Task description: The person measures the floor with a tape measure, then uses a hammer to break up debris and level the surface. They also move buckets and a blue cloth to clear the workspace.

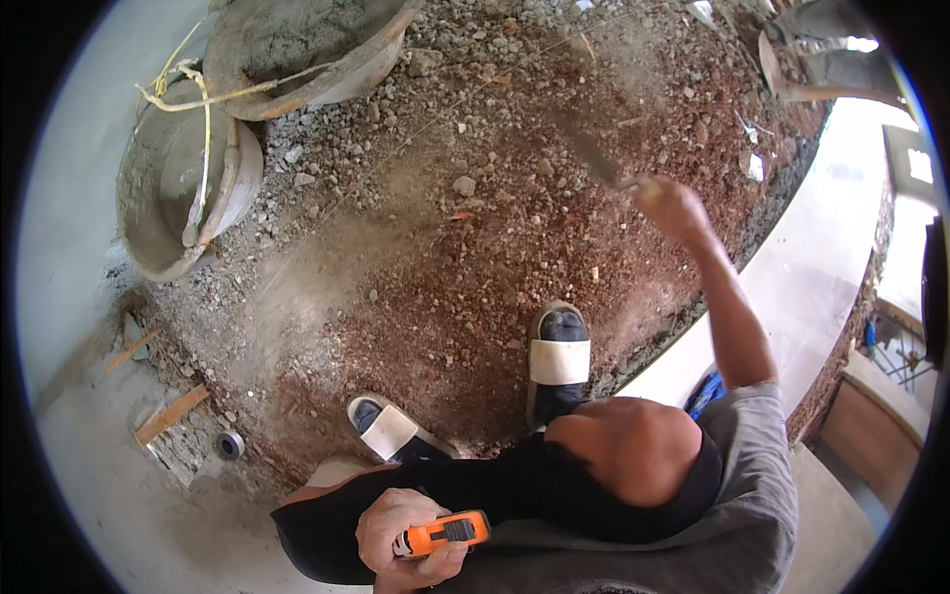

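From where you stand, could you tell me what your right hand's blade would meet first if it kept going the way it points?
Probably the gravel beyond the blade held by the right hand; nothing else shows in that line, though depth is unclear.

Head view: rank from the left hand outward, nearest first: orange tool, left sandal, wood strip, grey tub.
1. Orange tool: held in the left hand, at the lower edge.
2. Left sandal: just above the hand, on the red gravel.
3. Wood strip: farther to the left, on the concrete edge.
4. Grey tub: farthest, upper left, with a stick in it.
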Tool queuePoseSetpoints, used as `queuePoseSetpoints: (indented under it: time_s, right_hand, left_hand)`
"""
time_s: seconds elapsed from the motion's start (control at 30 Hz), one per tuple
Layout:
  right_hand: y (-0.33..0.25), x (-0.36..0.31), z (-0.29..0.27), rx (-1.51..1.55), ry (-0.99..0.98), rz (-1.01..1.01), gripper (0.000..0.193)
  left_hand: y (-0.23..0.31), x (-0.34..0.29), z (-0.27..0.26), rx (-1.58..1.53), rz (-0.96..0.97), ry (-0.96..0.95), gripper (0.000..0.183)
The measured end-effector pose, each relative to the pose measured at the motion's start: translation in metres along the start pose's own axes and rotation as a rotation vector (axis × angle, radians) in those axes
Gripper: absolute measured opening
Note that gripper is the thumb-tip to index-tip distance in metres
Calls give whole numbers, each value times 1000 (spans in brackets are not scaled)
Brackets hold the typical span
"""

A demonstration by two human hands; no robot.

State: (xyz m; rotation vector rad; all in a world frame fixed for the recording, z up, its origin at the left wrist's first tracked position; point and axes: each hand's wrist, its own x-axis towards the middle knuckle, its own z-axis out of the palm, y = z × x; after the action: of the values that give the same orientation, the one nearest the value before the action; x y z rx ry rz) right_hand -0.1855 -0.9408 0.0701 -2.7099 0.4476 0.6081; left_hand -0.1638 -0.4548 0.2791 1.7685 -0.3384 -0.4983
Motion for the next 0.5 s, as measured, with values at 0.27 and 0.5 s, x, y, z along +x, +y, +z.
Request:
queuePoseSetpoints:
  time_s: [0.27, 0.5]
  right_hand:
    - [-23, 100, 17, -28, -115, -30, 26]
    - [100, -34, 2, -466, 418, -40, 14]
  left_hand:
    - [-7, 39, 13, 25, -156, 43, 42]
    - [6, 97, 28, 293, -570, 29, 30]
